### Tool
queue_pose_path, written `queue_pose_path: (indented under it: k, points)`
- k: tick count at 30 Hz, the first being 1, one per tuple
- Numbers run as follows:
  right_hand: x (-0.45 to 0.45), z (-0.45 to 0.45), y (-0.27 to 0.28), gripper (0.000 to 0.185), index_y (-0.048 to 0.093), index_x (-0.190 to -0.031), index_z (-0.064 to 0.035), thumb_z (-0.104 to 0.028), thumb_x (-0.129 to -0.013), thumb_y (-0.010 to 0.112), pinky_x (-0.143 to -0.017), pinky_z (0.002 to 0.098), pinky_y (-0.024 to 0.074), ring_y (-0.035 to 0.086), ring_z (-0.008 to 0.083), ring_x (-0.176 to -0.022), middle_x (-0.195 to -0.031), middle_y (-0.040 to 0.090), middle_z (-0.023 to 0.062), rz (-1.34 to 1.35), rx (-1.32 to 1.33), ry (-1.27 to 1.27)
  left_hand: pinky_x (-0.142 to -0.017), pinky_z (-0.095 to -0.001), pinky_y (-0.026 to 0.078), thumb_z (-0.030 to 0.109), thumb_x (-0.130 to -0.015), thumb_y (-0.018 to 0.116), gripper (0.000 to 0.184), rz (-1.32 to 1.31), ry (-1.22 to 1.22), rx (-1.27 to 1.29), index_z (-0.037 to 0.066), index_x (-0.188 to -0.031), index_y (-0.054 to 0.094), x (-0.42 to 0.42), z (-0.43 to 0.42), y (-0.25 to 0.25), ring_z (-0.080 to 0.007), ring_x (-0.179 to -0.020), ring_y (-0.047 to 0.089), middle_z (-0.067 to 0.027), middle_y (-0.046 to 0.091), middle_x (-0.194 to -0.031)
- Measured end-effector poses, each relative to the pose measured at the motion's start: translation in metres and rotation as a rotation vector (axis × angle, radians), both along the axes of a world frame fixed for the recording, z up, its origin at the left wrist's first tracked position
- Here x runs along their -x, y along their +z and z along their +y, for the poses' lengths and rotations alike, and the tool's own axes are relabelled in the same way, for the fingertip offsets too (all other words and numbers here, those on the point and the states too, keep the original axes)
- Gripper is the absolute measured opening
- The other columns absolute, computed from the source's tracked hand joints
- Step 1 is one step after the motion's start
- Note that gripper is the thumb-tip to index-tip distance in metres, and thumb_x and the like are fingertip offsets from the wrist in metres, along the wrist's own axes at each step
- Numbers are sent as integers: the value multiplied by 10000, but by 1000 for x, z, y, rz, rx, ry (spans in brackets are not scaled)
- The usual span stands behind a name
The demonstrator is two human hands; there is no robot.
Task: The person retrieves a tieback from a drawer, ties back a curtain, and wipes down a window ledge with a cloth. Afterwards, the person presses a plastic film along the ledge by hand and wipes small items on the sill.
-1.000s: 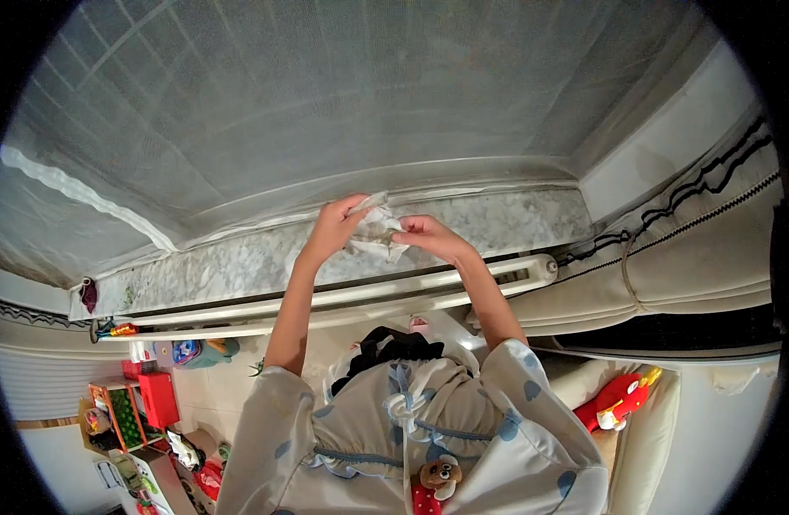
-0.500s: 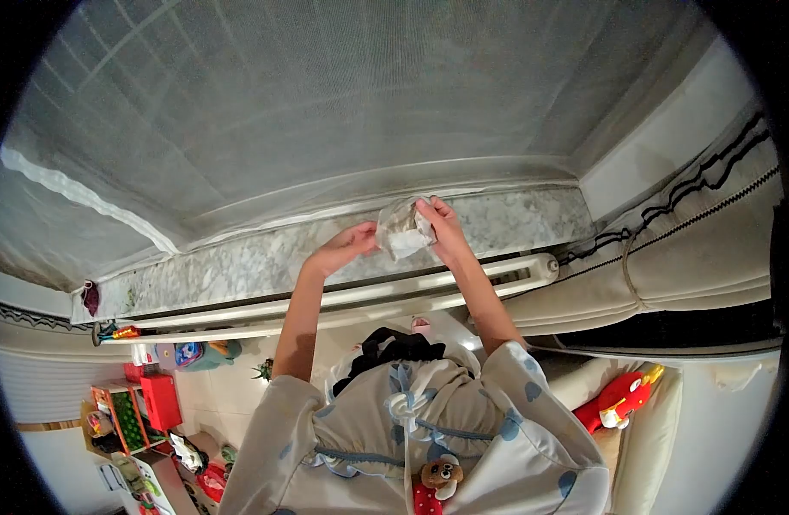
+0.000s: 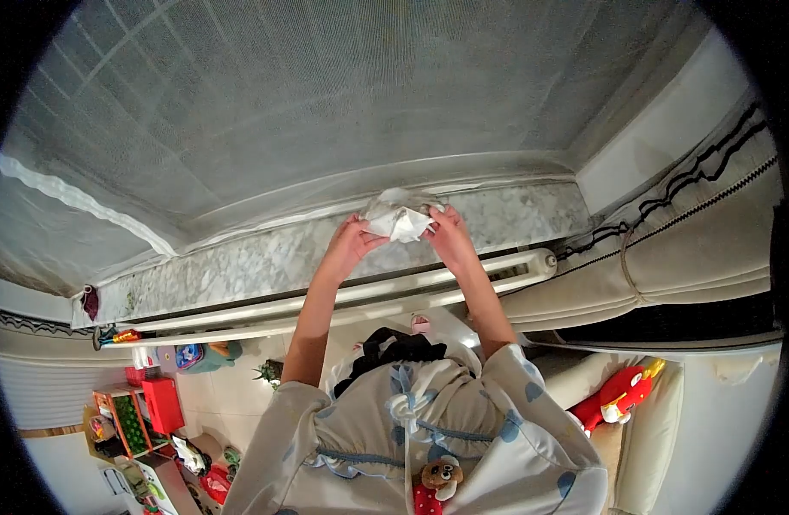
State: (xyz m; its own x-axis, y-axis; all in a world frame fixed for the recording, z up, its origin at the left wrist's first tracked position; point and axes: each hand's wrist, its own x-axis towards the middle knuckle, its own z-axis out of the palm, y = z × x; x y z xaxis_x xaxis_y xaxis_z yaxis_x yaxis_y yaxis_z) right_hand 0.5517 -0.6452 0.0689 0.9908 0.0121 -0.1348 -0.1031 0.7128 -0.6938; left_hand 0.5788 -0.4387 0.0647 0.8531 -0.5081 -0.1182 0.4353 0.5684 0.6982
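A clear, see-through item (image 3: pixel 379 204), a plastic bag or a thin container, is held up between my two hands above the windowsill. A crumpled white tissue (image 3: pixel 407 225) lies in or against it; I cannot tell which. My left hand (image 3: pixel 353 246) is closed on the clear item's left side, thumb toward the tissue. On the other side, my right hand (image 3: pixel 450 236) pinches the tissue's right edge and perhaps the clear rim with it. Folds of tissue hide part of the clear item.
Beneath my hands runs a marbled windowsill (image 3: pixel 266 257), with a sheer curtain (image 3: pixel 369 103) behind it. A white radiator (image 3: pixel 386 296) lies along its near side. A beige curtain (image 3: pixel 686 249) hangs at the right. Red plush toy (image 3: pixel 622 395) on the sofa; red box (image 3: pixel 162 403) lower left.
My left hand has moved right and in against the clear item. The item has shifted slightly up, and the white tissue now shows larger and more spread out between my hands.
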Motion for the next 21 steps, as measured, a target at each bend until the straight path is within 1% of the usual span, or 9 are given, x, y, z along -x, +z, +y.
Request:
queue_pose_path:
  k: [2, 4, 7, 11, 14, 17, 18, 20, 21]
  points:
    - [2, -4, -10, 102, 499, -793, -118, -161, -820, 588, -688, 254, 404, 545, 104, -806, -888, 591, -6, -4, 51, 12, -834, -404, 466, 139, -850, 483, 168, 4, 126, -5, 33, -970, 432, -2, -2, -8, -238, -948, 551, -100, 536, -989]
    - [5, -4, -13, 190, 478, -777, -123, -196, -776, 654, -585, 213, 355, 487, 50, -688, -738, 544, -30, 135, 359, -100, -813, -403, 479, 164, -859, 484, 159, 14, 183, -57, 61, -971, 437, 2, -5, -7, -230, -937, 559, -88, 539, -978]
    - [9, -8, -23, 217, 474, -733, -126, -207, -760, 673, -536, 184, 305, 407, 19, -609, -652, 472, -62, 35, 493, -131, -740, -370, 505, 223, -877, 476, 187, 29, 264, -225, 92, -1001, 428, 4, -8, -11, -195, -865, 565, -68, 531, -928]
    - [13, -6, -24, 207, 483, -725, -121, -206, -768, 667, -502, 179, 262, 346, 10, -571, -624, 434, -75, 7, 522, -164, -588, -275, 499, 295, -892, 457, 226, -11, 387, -466, 119, -1031, 432, 11, -15, -8, -119, -741, 538, -34, 506, -842]
    - [14, -3, -22, 188, 494, -751, -119, -204, -774, 660, -490, 181, 248, 325, 4, -564, -624, 421, -83, -29, 524, -220, -630, -283, 482, 309, -889, 474, 242, -63, 396, -662, 99, -1010, 466, 6, -8, -20, -121, -787, 551, -16, 532, -874]
    - [18, -1, -14, 163, 505, -809, -120, -203, -788, 643, -483, 180, 267, 347, 2, -557, -622, 441, -89, 72, 462, -169, -688, -277, 464, 284, -880, 488, 240, -67, 462, -494, 97, -1028, 469, 2, -10, -28, -115, -840, 541, -14, 543, -902]
    - [16, 1, -17, 181, 516, -899, -108, -194, -792, 634, -482, 181, 284, 364, 10, -553, -646, 463, -79, 96, 365, -173, -688, -277, 464, 284, -880, 488, 240, -67, 462, -495, 97, -1028, 469, 2, -8, -25, -115, -840, 541, -14, 543, -902]
    - [14, 0, -20, 235, 528, -990, -95, -184, -796, 626, -481, 182, 300, 381, 18, -549, -670, 485, -70, 119, 268, -179, -753, -295, 446, 180, -852, 522, 277, 189, 200, -181, 88, -1106, 461, 2, -1, -15, -123, -905, 528, -23, 555, -949]
    - [13, -2, -19, 321, 496, -1087, -91, -166, -799, 615, -485, 186, 319, 401, 27, -554, -706, 500, -55, 140, 232, -137, -753, -295, 446, 180, -852, 522, 277, 190, 199, -181, 88, -1106, 461, 4, -1, -12, -123, -905, 528, -23, 555, -949]
